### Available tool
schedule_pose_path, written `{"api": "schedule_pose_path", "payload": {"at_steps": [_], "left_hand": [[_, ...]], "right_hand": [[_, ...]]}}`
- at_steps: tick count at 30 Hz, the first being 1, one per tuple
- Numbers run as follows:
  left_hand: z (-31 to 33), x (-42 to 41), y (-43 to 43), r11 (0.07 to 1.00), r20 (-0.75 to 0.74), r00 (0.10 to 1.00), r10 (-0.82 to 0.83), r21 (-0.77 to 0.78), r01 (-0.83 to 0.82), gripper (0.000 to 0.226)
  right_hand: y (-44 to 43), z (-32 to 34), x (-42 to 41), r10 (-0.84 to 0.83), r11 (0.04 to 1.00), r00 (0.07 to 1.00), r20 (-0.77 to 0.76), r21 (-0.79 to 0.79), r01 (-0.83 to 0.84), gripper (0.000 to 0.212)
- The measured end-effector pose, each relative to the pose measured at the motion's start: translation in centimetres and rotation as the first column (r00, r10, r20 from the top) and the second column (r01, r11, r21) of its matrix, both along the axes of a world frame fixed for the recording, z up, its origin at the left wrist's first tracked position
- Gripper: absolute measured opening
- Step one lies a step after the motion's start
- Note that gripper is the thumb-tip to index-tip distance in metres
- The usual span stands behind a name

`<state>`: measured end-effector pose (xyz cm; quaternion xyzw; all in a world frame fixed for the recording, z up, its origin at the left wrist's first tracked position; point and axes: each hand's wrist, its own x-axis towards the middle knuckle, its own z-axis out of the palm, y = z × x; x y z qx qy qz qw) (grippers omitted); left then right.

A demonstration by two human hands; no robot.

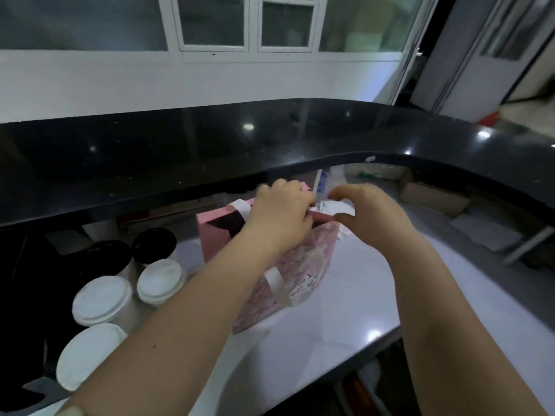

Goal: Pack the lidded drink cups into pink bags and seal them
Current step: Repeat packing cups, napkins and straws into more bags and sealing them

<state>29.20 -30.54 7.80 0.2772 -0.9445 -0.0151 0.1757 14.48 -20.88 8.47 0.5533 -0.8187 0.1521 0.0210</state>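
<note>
While the fingers (301, 205) of my left hand (279, 211) curl over the top edge of the pink bag (288, 265) and pinch it, my right hand (372, 211) sits just beside them, thumb and forefinger hooked round a white slip (341, 207) at the bag's right corner; whether they grip it I cannot tell. The mouth runs side to side between both hands, its left end gaping, so I judge sealing falls to the right hand. The bag stands tilted on the white surface (345, 295), lidded cups (102, 298) to its left.

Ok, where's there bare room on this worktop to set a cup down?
Bare white worktop lies right of the pink bag and in front of it, out to the near edge. Left of the bag, lidded cups crowd together.
</note>
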Motion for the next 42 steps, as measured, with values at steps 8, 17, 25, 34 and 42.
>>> {"api": "schedule_pose_path", "payload": {"at_steps": [8,17,25,34,42], "left_hand": [[-2.4,-7.8,4.9,0.989,0.025,0.991,-0.133,0.064,0.132,0.035],[-9.6,-15.9,7.4,0.952,0.118,0.982,-0.145,0.286,0.106,0.048],[-16.8,-20.6,5.6,0.904,0.245,0.964,0.103,0.381,-0.194,0.053],[-20.5,-23.0,2.0,0.803,0.209,0.886,0.414,0.374,-0.463,0.055],[-21.3,-24.1,-1.1,0.756,0.239,0.821,0.519,0.321,-0.571,0.056]], "right_hand": [[7.1,-1.8,-4.6,-0.209,0.977,0.978,0.017,-0.027,0.21,0.036],[9.1,-9.1,-11.1,-0.213,0.976,0.962,0.17,0.0,0.216,0.035],[5.8,-15.4,-17.5,-0.101,0.993,0.941,0.322,-0.029,0.117,0.03],[-1.3,-20.1,-21.5,0.007,0.999,0.89,0.456,0.038,-0.028,0.036],[-8.8,-22.5,-23.5,0.051,0.988,0.946,0.321,0.123,-0.095,0.052]]}}
